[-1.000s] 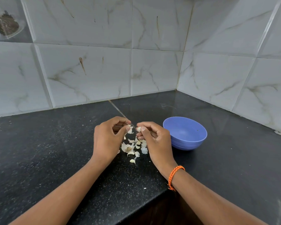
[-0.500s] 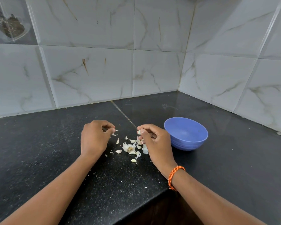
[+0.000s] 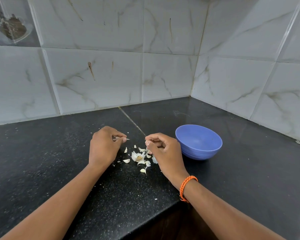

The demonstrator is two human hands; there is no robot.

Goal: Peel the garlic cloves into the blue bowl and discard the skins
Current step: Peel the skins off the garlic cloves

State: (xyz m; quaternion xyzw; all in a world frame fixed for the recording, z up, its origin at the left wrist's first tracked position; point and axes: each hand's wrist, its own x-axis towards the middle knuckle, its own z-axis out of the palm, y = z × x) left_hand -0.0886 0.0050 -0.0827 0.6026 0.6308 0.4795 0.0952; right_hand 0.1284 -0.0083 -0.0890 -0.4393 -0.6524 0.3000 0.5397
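Note:
On the black counter a small heap of garlic cloves and loose white skins lies between my hands. My left hand hovers to the left of the heap, with a thin sliver of garlic skin pinched at its fingertips. My right hand is on the heap's right side, its curled fingers holding a garlic clove of which only a pale tip shows. The blue bowl stands just right of my right hand, and no cloves show inside it.
The black granite counter runs into a corner of marble-patterned wall tiles. Its front edge is close below my forearms. An orange cord bracelet sits on my right wrist. A joint line crosses the counter behind my hands.
My left hand has pulled away to the left from my right hand, taking a strip of skin with it. My right hand has stayed over the heap with the clove.

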